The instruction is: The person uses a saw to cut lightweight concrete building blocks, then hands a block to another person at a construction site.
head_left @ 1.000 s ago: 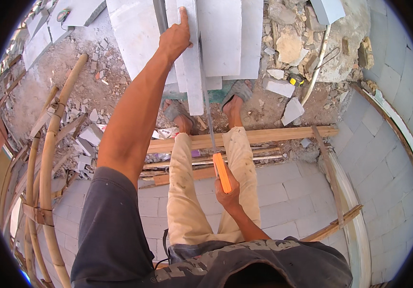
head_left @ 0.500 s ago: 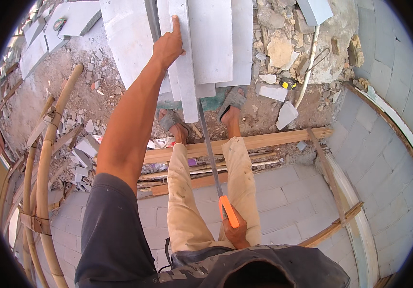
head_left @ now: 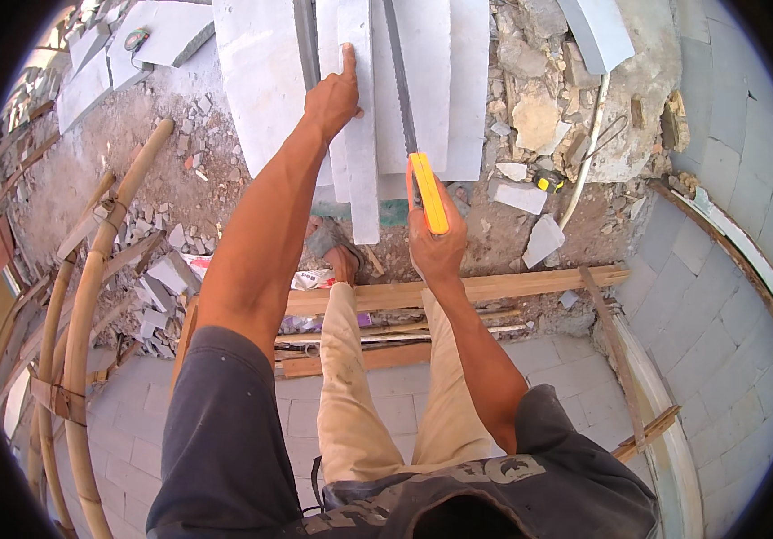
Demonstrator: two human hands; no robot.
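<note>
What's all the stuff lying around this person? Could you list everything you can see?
Grey-white blocks: several, side by side, top centre.
Narrow block strip: one, pale grey, under the left hand.
Hand saw: one, orange and yellow handle, dark blade running up across the blocks.
Wooden planks: a few, light brown, lying crosswise below the blocks.
Bamboo poles: several, tan, curving down the left side.
Rubble: many pieces, grey-brown, on the ground at right and left.
Block wall: pale grey, right and bottom.
White hose: one, right of the blocks.
Left hand: pressing on the narrow strip.
Right hand: gripping the saw handle.
Legs: beige trousers, centre.
</note>
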